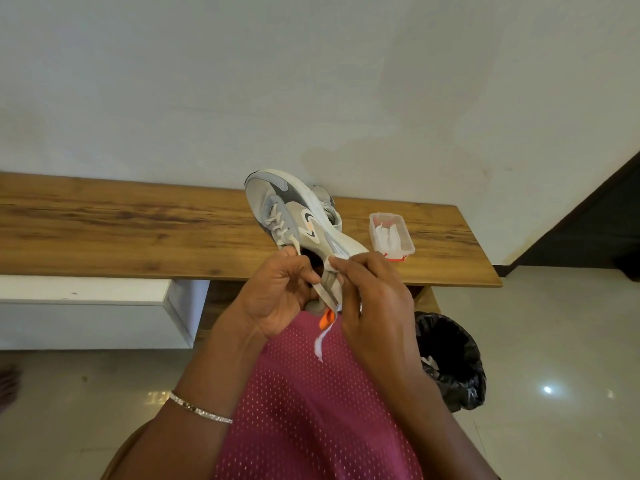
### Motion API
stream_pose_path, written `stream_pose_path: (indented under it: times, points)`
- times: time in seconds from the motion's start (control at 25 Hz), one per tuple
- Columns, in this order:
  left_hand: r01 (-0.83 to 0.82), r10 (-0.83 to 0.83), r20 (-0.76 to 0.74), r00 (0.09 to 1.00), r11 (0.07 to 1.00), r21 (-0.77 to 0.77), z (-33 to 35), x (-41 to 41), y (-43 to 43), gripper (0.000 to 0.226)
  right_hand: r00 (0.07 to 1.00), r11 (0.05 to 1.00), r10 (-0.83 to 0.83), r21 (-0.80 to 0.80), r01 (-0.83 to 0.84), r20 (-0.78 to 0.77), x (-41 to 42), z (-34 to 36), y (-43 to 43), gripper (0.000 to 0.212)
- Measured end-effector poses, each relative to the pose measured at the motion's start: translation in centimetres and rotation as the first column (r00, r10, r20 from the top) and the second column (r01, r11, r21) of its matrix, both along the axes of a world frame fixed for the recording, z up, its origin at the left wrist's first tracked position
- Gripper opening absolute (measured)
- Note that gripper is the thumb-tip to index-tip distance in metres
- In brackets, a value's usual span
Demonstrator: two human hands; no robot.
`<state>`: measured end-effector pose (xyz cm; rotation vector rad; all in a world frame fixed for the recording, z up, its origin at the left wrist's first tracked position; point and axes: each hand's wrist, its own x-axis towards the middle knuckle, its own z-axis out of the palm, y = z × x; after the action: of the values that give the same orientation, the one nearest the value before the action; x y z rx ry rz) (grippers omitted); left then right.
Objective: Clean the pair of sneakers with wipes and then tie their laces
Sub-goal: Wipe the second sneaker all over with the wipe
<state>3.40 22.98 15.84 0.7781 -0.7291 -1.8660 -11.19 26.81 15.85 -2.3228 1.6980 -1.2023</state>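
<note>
Seemingly light and stiff-soled, the grey sneaker (294,213) is held over the bench (138,230) edge, heel toward the person. Its limp, soft laces (320,344) look best gripped close to the eyelets. The left hand (277,299) and right hand (374,296) each pinch one lace, with the second sneaker (327,202) on the bench behind.

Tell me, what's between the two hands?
The head view shows the sneaker's heel between the left hand and right hand, each pinching a lace.
</note>
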Motion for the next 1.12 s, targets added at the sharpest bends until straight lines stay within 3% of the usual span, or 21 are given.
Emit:
stream_pose_path:
  times: [0.04,0.16,0.28,0.44,0.64,0.84,1.12]
  points:
    - [0.008,-0.008,0.013,1.000,1.000,0.005,0.0,-0.1,0.0,0.028,1.000,1.000,-0.013,-0.004,0.013,-0.001,0.0,0.0,0.1,0.029]
    - [0.063,-0.063,0.022,0.998,0.998,0.021,-0.2,-0.3,-0.2,0.073,1.000,1.000,-0.029,-0.011,0.029,0.004,-0.2,0.4,-1.4,0.030]
    - [0.084,-0.085,0.079,0.993,0.996,0.024,0.0,-0.8,0.2,0.043,0.999,0.999,-0.030,-0.030,0.029,-0.035,-0.3,0.7,-3.0,0.029]
    - [0.054,-0.055,0.055,0.997,0.998,0.017,0.0,-0.7,0.2,0.035,0.991,0.999,-0.013,-0.045,0.007,-0.131,-1.0,-0.4,-2.8,0.030]
    - [0.051,-0.053,0.049,0.997,0.998,0.030,0.1,-0.6,0.0,0.036,0.999,0.996,-0.023,-0.084,0.020,-0.032,-1.3,-1.0,-0.1,0.025]
    - [0.062,-0.063,0.010,0.998,0.997,0.055,0.1,-0.9,0.1,0.041,0.987,0.999,-0.012,-0.043,0.019,0.163,-1.8,-1.4,0.3,0.022]
    - [0.050,-0.050,-0.022,0.998,0.998,-0.026,0.3,-0.6,0.2,0.034,0.976,0.983,-0.045,-0.164,0.082,0.214,-0.3,-2.6,2.0,0.021]
